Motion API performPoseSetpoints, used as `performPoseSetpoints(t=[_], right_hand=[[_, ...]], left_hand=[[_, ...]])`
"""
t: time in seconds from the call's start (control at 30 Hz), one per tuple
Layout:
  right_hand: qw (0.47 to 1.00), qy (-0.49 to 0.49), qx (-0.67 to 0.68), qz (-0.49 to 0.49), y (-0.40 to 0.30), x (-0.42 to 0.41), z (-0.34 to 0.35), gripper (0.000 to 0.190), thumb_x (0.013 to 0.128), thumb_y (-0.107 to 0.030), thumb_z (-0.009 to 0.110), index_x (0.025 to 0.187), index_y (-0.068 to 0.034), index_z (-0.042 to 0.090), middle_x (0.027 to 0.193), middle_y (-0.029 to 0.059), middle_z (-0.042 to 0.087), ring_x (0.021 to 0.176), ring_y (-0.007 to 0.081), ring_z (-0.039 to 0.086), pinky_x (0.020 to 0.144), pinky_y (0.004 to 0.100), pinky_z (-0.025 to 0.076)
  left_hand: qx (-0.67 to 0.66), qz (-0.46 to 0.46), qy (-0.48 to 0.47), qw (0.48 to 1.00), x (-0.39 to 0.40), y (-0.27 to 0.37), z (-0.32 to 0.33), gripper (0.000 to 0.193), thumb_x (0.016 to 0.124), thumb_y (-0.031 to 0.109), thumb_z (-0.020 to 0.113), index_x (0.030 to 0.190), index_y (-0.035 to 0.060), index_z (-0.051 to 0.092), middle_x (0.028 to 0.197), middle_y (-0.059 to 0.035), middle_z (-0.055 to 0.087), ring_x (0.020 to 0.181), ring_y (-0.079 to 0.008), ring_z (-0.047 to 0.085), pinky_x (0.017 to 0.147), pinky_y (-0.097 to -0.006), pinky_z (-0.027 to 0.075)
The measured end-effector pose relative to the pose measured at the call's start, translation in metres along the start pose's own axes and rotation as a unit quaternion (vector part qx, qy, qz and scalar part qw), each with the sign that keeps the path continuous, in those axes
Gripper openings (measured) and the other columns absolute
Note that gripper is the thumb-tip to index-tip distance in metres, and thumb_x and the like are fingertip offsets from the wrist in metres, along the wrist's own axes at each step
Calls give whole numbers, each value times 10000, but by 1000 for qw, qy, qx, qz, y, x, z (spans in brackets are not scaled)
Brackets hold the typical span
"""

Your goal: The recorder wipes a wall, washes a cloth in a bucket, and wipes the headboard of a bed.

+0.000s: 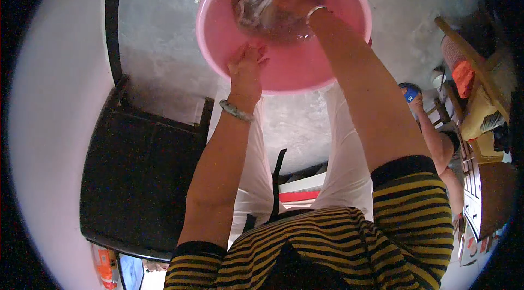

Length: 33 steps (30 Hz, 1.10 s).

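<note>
A pink plastic basin stands on the floor before me with water in it. My right hand, with a light bangle at its wrist, reaches into the water and grips a whitish wet cloth; its fingers are blurred. Lower in the picture, my left hand hangs over the basin's near left side. Its fingers are loosely bent and apart, with nothing visible in them. A greyish bracelet circles my left wrist.
A dark table or seat stands close on my left. At right another person's arm extends to a hand near a round blue object. Beyond are a wooden frame with an orange cloth and a cabinet.
</note>
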State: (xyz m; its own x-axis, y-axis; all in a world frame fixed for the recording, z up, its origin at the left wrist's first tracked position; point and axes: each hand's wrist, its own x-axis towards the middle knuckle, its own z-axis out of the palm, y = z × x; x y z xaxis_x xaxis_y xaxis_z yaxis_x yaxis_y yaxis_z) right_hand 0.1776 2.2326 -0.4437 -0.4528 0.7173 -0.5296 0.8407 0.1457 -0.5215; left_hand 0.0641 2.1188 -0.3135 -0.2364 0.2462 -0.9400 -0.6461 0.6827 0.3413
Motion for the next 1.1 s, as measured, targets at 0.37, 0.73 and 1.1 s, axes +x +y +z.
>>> performPoseSetpoints(t=[0.37, 0.73, 1.1], right_hand=[[960, -239, -60, -136, -15, -40, -54, 216, 785, -205, 532, 904, -69, 651, 915, 123, 656, 822, 293, 627, 750, 399, 492], [993, -114, -5, -28, -5, -21, -25, 215, 791, -168, 529, 921, -47, 649, 929, 126, 657, 819, 280, 620, 760, 389, 485], [981, -60, 142, 117, -34, -46, -11, 279, 736, -260, 638, 888, -27, 658, 830, 155, 652, 728, 250, 621, 670, 361, 493]], left_hand=[[2, -26, -23, 999, 7, -18, -1, 220, 883, 200, 544, 1063, 74, 560, 1004, -47, 606, 886, -159, 581, 714, -314, 474], [-63, -79, -2, 995, 21, -7, 24, 216, 897, 273, 463, 976, 95, 557, 878, -37, 575, 854, -178, 577, 741, -351, 467], [272, 297, -50, 914, 81, -38, -6, 264, 729, 60, 604, 990, 51, 568, 850, -54, 586, 811, -232, 574, 729, -336, 460]])
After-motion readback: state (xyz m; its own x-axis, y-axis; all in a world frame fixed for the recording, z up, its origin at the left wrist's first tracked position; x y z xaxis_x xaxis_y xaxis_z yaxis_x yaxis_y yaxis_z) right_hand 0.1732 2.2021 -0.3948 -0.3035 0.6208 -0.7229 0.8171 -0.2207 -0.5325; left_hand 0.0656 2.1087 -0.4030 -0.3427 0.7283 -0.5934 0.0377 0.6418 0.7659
